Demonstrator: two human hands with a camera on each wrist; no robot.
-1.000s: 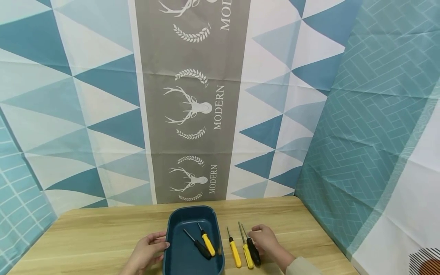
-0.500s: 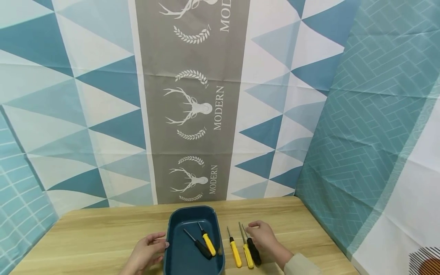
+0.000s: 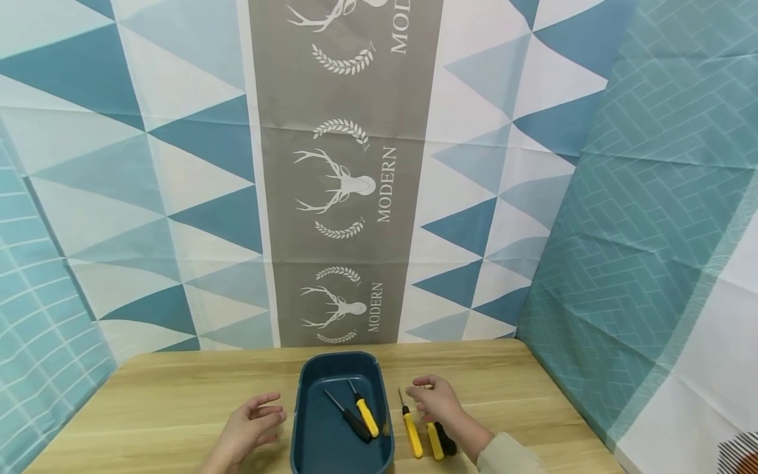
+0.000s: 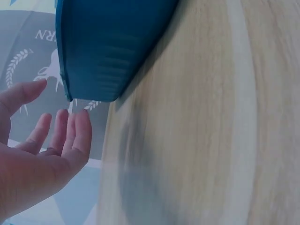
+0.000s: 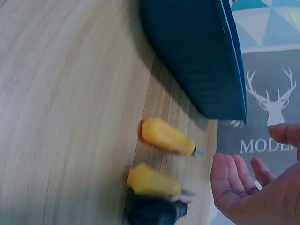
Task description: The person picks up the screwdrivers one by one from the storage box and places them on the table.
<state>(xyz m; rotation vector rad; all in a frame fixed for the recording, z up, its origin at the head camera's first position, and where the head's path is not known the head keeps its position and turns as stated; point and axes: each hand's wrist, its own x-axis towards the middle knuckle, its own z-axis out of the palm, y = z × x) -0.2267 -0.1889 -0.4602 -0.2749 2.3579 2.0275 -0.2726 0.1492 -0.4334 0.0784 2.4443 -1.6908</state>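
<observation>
A dark blue rectangular tray (image 3: 328, 454) stands on the table. Inside it lie a black-handled screwdriver (image 3: 358, 426) and a yellow-handled screwdriver (image 3: 367, 418). Just left of the tray hovers my left hand (image 3: 245, 428), fingers loosely bent and apart from the wall; the left wrist view shows nothing in it. On the tray's right, a yellow-handled screwdriver (image 3: 412, 436), another with a yellow handle (image 3: 435, 442) and one with a black handle (image 3: 447, 444) lie side by side. My right hand (image 3: 444, 407) is over their shafts, thumb and fingers spread, holding nothing, and hides part of them.
The wooden table (image 3: 177, 408) meets a patterned cloth backdrop (image 3: 337, 197) at its far edge. A teal cloth (image 3: 628, 230) hangs along the right side, and a light blue tiled cloth (image 3: 41, 316) on the left.
My left hand has come away from the tray's wall. My right hand has moved left, from beside the black-handled screwdriver to above the screwdriver shafts. The head view has shifted slightly.
</observation>
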